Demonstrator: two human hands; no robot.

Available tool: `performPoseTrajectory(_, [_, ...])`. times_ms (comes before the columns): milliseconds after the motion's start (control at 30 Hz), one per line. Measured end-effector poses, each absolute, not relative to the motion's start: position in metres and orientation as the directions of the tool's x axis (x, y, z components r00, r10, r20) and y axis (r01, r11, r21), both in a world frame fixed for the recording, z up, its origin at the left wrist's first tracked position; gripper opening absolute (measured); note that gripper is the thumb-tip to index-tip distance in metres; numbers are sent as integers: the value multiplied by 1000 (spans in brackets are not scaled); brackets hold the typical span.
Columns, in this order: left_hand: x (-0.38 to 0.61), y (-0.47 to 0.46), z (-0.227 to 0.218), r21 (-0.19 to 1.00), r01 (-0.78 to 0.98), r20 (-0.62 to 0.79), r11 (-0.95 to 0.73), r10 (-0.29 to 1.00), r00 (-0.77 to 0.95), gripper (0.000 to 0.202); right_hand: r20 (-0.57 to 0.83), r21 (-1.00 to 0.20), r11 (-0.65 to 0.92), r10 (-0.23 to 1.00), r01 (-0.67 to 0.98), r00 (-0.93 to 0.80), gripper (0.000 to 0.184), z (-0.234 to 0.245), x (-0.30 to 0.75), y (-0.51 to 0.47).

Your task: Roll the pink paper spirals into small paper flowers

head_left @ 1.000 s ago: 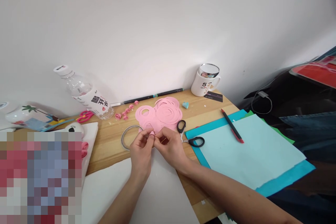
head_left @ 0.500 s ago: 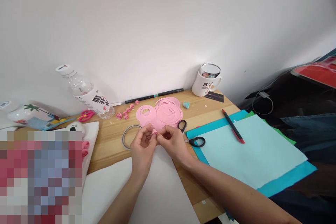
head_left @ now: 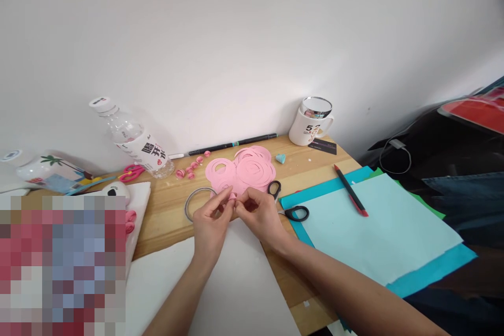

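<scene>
A small pink paper roll (head_left: 232,197) is pinched between the fingertips of my left hand (head_left: 212,220) and my right hand (head_left: 258,215), which meet at mid-table. Part of it is hidden by the fingers. Just beyond lie pink paper spirals (head_left: 252,170), cut and overlapping. Several small rolled pink paper flowers (head_left: 191,168) rest to their left. Black-handled scissors (head_left: 295,213) lie beside my right hand, partly covered by it. A roll of tape (head_left: 189,205) sits behind my left hand. White board (head_left: 165,273) spreads beneath my forearms.
Along the wall stand a plastic bottle (head_left: 137,142) and a white mug (head_left: 307,128), with a long black pen (head_left: 232,145) between them. On the right, a red-and-black pen (head_left: 350,189) lies on light blue paper sheets (head_left: 386,236). A light-blue paper cone (head_left: 280,158) sits near the spirals.
The camera view has shifted slightly. My fingers have moved a little around the pink roll, and my left hand's fingers have straightened somewhat.
</scene>
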State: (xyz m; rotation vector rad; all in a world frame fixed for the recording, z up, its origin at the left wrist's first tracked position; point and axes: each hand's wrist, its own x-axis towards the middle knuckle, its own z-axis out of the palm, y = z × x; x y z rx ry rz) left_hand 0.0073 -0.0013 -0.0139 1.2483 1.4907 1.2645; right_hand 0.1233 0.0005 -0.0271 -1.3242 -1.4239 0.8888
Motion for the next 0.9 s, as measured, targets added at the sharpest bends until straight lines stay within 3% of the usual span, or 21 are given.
performPoseTrajectory(167, [4,0,-14,961,275,80,-32,983,-166,17,184,-946,165,982,280,43,14,-29,124,2])
performPoseTrajectory(367, [1,2,-17,971,221,128,-90,978,-166,18,222,-935,215,975,283,-10,11,-36,125,5])
performPoseTrajectory(500, [-12,9,-13,963,250,171,-101,946,-276,23,267,-924,286,958,253,-105,17,-40,127,8])
performPoseTrajectory(633, [-26,17,-13,923,357,291,-144,868,-403,25,413,-738,527,847,421,-335,29,-42,124,6])
performPoseTrajectory(767, [-32,19,-26,793,576,430,-197,851,-302,23,365,-514,609,793,604,-489,33,-41,116,4])
performPoseTrajectory(900, [-31,17,-35,558,796,540,-236,831,-132,25,310,-506,572,819,646,-482,20,-38,114,6])
